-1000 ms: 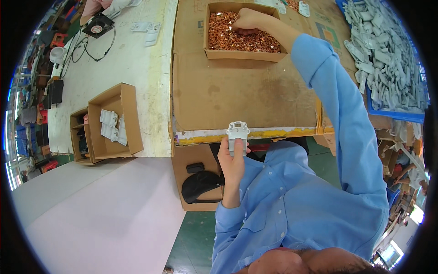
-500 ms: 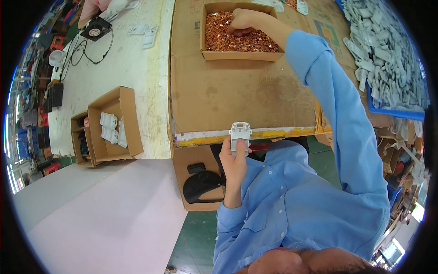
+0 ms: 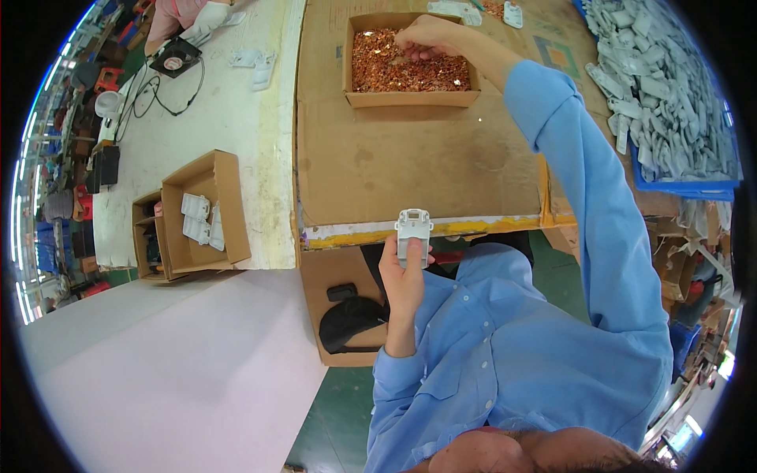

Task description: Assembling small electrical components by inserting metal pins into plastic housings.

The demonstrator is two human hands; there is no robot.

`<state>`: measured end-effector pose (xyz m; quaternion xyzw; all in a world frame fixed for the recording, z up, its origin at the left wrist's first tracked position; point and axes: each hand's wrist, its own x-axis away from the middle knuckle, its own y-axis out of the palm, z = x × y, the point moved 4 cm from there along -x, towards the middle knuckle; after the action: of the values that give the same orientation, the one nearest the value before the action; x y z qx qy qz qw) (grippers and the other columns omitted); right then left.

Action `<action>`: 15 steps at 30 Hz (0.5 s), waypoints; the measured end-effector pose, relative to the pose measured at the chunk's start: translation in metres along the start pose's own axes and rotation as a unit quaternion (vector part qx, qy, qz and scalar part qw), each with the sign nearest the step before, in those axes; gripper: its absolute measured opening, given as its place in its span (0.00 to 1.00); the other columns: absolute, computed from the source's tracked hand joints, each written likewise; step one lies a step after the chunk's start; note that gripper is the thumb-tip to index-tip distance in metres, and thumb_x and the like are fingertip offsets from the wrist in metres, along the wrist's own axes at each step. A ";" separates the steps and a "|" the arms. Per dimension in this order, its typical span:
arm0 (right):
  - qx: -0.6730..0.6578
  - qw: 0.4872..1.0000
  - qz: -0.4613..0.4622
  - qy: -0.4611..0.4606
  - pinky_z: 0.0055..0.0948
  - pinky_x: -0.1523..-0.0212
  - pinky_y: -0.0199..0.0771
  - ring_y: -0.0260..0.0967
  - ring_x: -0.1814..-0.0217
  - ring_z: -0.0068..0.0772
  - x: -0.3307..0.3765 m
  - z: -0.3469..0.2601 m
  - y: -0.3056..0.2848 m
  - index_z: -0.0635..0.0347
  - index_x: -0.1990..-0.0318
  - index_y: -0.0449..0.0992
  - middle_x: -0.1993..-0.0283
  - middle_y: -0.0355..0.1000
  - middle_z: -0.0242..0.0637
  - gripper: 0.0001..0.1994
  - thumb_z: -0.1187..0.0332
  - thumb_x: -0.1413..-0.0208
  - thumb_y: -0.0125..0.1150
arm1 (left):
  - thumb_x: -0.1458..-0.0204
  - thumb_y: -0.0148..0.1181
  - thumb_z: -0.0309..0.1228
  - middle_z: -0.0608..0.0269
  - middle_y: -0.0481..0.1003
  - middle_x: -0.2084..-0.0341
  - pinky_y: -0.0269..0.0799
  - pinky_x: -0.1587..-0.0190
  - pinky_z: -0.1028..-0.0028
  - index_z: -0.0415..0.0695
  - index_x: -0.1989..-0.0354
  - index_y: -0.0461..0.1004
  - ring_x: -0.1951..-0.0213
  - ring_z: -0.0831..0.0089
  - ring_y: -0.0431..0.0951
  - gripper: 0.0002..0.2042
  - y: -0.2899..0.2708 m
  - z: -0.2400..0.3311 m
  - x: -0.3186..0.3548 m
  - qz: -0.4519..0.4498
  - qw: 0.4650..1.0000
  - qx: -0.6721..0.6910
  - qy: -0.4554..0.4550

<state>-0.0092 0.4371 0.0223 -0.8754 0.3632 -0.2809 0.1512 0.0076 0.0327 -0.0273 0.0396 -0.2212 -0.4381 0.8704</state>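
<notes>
Near the table's front edge my left hand [image 3: 403, 282] grips a white plastic housing [image 3: 414, 228], the thumb lying over its lower part. A square opening shows at the housing's upper end. At the far side, my right hand [image 3: 432, 36] hangs over an open cardboard box [image 3: 412, 100] filled with small copper-coloured metal parts [image 3: 410, 76]. Its fingers are drawn together in a pinch above the parts; what they hold, if anything, is too small to make out.
A blue crate [image 3: 684, 188] heaped with white plastic housings [image 3: 658, 94] stands at the right. On the left are a cardboard box [image 3: 234, 206] with several white pieces, and a black fan [image 3: 175, 57] with a cable. A co-worker's gloved hand [image 3: 209, 17] is at the far left.
My right hand has risen slightly out of the copper-coloured parts, its fingers now showing more. My left hand keeps the white housing in nearly the same place. The view has shifted a little.
</notes>
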 end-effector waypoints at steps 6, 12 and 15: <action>-0.069 0.997 -0.012 -0.021 0.19 0.76 0.71 0.68 0.77 0.22 0.012 0.004 -0.002 0.64 0.76 0.75 0.77 0.71 0.35 0.05 0.72 0.56 0.64 | 0.39 0.54 0.33 0.62 0.76 0.72 0.72 0.69 0.79 0.38 0.57 0.70 0.74 0.79 0.75 0.10 0.007 0.000 0.012 -0.018 1.000 -0.001 0.005; -0.127 0.991 -0.018 -0.030 0.18 0.74 0.71 0.69 0.74 0.21 0.020 0.002 0.001 0.62 0.69 0.75 0.73 0.72 0.33 0.04 0.73 0.51 0.61 | 0.39 0.54 0.34 0.62 0.76 0.72 0.71 0.69 0.80 0.38 0.57 0.70 0.74 0.79 0.75 0.11 0.008 0.011 0.023 -0.005 1.000 -0.010 0.024; -0.145 0.987 -0.054 -0.041 0.17 0.70 0.71 0.69 0.72 0.19 0.045 -0.006 0.005 0.60 0.65 0.73 0.71 0.73 0.30 0.04 0.70 0.44 0.58 | 0.39 0.54 0.34 0.62 0.76 0.73 0.72 0.69 0.79 0.38 0.57 0.70 0.74 0.79 0.75 0.11 0.005 0.016 0.026 0.004 0.999 -0.015 0.041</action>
<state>0.0111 0.4010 0.0417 -0.9173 0.3458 -0.1964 0.0218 0.0180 0.0175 -0.0029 0.0438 -0.1787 -0.4361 0.8809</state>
